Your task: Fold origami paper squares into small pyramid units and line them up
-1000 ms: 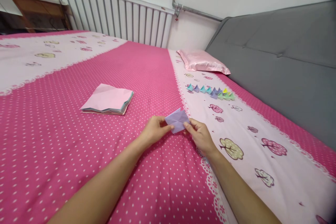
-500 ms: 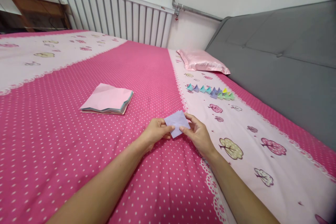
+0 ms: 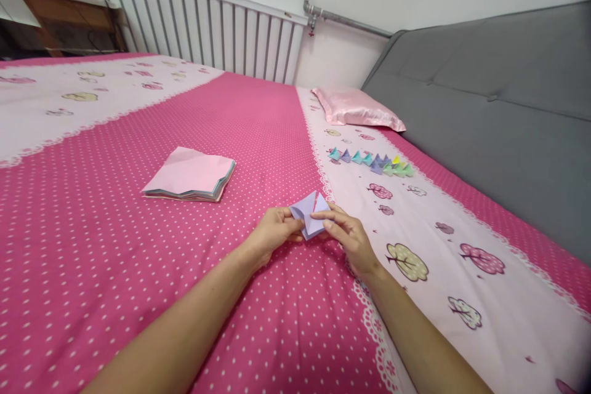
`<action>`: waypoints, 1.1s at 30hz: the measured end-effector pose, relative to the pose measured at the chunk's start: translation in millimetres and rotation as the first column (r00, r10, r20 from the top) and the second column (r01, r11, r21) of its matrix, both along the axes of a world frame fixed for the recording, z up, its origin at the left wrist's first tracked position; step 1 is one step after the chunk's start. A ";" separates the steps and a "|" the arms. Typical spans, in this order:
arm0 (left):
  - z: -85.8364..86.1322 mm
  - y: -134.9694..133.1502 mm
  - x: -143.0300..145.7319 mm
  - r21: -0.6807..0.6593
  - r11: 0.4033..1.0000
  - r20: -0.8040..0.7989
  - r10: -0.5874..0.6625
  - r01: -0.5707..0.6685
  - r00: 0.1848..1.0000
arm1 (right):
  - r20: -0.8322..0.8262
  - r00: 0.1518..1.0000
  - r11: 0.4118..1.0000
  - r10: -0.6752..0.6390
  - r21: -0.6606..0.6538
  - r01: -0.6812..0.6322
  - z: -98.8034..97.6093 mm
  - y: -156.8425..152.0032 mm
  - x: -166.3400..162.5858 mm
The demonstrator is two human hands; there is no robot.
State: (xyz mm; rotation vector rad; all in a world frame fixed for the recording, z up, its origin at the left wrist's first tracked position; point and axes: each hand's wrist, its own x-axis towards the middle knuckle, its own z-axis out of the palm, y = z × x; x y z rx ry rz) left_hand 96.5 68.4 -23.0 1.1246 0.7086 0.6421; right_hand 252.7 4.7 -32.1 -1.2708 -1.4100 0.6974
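A small lavender origami paper [image 3: 305, 205] is held between my two hands, just above the pink dotted bedspread [image 3: 268, 332]. My left hand [image 3: 276, 228] pinches its left corner, thumb on top and fingers beneath. On the other side, my right hand [image 3: 349, 233] grips the right part, with a finger laid across the front. A narrow gap shows between two of the paper's upper points, so its flaps stand partly apart. The undersides of both hands and the back of the paper are hidden.
Left of my hands lies a stack of coloured paper [image 3: 189, 171] with a pink sheet on top. Several small folded paper pieces [image 3: 376, 162] in teal, purple, green and yellow sit to the right. Farther back are a pink pillow [image 3: 355, 108], a grey headboard [image 3: 484, 80] and a radiator [image 3: 198, 18].
The lavender paper was a flat diamond and now has its upper flaps parted. My right hand's fingers have shifted from behind its edge onto its front. My left hand stays in place.
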 end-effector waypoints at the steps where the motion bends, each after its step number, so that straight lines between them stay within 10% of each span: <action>1: -0.1 -0.3 0.5 0.010 1.000 0.007 -0.008 0.008 1.000 | -0.016 1.000 1.000 -0.025 0.003 0.025 -0.2 0.8 -0.6; 17: 1.9 -7.9 1.7 0.058 0.976 0.035 -0.211 0.209 0.977 | -0.102 0.967 0.972 -0.232 0.023 0.235 -7.4 3.7 -3.3; 33: 1.9 -3.9 0.3 0.202 0.979 -0.049 0.052 -0.041 0.997 | -0.378 0.920 0.994 -0.105 -0.049 0.093 1.3 0.7 -8.6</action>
